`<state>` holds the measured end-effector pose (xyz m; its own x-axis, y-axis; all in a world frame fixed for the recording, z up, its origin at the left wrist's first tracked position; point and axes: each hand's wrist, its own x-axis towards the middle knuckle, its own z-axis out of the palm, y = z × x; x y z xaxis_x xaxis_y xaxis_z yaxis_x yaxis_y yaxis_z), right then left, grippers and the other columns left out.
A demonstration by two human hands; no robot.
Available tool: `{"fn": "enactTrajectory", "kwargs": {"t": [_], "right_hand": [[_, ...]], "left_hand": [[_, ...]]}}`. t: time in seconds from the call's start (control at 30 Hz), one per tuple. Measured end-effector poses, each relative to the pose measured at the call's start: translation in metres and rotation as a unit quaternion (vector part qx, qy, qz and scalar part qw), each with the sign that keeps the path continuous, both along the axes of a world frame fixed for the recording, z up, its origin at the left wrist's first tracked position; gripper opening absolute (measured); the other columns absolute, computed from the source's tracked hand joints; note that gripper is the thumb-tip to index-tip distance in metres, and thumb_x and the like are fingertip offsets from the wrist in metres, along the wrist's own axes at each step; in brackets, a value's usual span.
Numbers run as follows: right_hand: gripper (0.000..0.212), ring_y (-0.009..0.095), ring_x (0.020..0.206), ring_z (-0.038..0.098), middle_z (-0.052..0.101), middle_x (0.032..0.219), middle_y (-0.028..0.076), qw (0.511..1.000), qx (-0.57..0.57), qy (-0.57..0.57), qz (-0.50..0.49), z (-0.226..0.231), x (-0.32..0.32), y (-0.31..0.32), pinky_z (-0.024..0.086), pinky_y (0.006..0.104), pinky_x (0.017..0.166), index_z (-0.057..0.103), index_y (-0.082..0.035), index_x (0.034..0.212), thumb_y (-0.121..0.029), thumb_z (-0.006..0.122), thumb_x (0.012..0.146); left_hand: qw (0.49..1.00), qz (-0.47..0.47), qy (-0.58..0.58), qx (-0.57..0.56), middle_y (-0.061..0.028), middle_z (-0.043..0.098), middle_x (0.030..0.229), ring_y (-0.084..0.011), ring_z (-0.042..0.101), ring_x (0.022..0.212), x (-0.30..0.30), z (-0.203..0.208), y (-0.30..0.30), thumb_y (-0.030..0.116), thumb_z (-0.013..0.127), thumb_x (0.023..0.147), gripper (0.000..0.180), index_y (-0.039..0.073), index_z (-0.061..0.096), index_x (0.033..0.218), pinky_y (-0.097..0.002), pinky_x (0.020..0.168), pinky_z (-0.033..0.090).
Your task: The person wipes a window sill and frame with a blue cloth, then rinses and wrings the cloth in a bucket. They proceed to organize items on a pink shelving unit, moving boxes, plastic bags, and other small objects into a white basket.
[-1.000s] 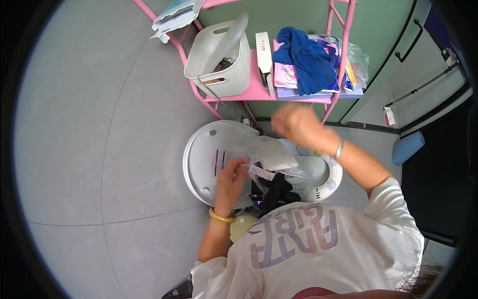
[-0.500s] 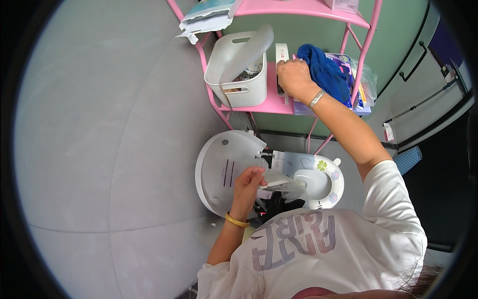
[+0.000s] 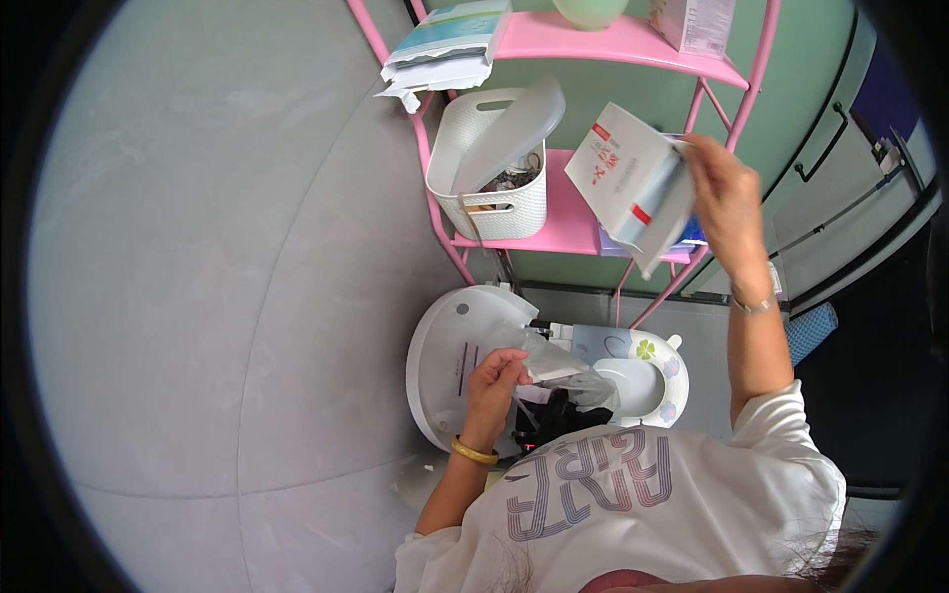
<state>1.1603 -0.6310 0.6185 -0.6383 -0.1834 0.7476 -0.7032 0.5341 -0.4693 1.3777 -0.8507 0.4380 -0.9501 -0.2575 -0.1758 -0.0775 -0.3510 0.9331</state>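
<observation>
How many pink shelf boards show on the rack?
2: the top pink shelf under booklets and a box, and the lower pink shelf carrying the white basket. Lower ones may be hidden.

You face a pink shelf (image 3: pixel 573 222): a white basket (image 3: pixel 491 158) sits on its left; papers (image 3: pixel 445 44) lie on the far tier.

Glossy paper packet (image 3: pixel 633 178), clear plastic bag (image 3: pixel 554 361)

Bright even light, fisheye-bent dark rim
</observation>
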Motion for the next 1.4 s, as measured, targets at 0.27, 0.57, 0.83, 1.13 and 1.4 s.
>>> {"fn": "enactTrajectory", "kwargs": {"t": [0.27,0.57,0.83,1.13,1.4], "right_hand": [[0.016,0.017,0.054,0.058,0.064,0.069,0.017,0.987,-0.155,-0.045,0.010,0.006,0.001,-0.067,0.047,0.0307,0.053,0.066,0.000,0.097,-0.010,0.057,0.089],[0.014,0.041,0.082,0.061,0.064,0.096,0.022,0.994,0.014,-0.107,0.007,-0.052,-0.082,-0.206,0.050,0.0455,0.075,0.064,0.003,0.087,-0.005,0.053,0.082],[0.051,0.036,0.104,0.055,0.062,0.109,0.019,0.963,0.241,-0.051,-0.110,-0.049,-0.070,-0.044,0.047,0.0416,0.087,0.058,-0.005,0.118,-0.030,0.071,0.076],[0.034,0.037,0.085,0.059,0.060,0.089,0.018,0.983,0.178,-0.010,-0.041,-0.069,-0.056,-0.017,0.049,0.0443,0.073,0.062,-0.005,0.105,-0.009,0.063,0.071],[0.040,0.031,0.095,0.055,0.059,0.097,0.013,0.920,0.152,-0.057,0.358,-0.098,0.082,-0.033,0.047,0.0403,0.080,0.062,-0.002,0.102,-0.017,0.072,0.066]], "left_hand": [[1.000,-0.011,0.007,-0.022,-0.0002,0.055,0.075,-0.0091,0.052,0.072,-0.008,0.001,-0.001,0.006,0.052,0.092,0.015,0.003,0.062,0.103,-0.0219,0.070,0.041],[1.000,-0.005,-0.006,-0.002,-0.0020,0.057,0.074,-0.0113,0.055,0.070,-0.004,0.002,-0.006,0.004,0.053,0.090,0.014,0.002,0.061,0.101,-0.0267,0.072,0.047],[0.999,0.049,-0.022,0.010,-0.0029,0.056,0.074,-0.0116,0.053,0.070,0.014,-0.003,-0.017,0.006,0.053,0.091,0.013,0.000,0.061,0.100,-0.0270,0.071,0.047],[0.999,-0.029,-0.004,0.038,-0.0054,0.061,0.084,-0.0122,0.057,0.077,-0.032,0.007,0.002,0.012,0.053,0.093,0.023,0.002,0.056,0.113,-0.0249,0.073,0.044],[0.944,-0.007,-0.032,0.330,-0.0129,0.063,0.107,-0.0238,0.061,0.099,-0.058,0.016,0.029,0.016,0.057,0.090,0.034,0.001,0.053,0.120,-0.0362,0.090,0.048]]}}
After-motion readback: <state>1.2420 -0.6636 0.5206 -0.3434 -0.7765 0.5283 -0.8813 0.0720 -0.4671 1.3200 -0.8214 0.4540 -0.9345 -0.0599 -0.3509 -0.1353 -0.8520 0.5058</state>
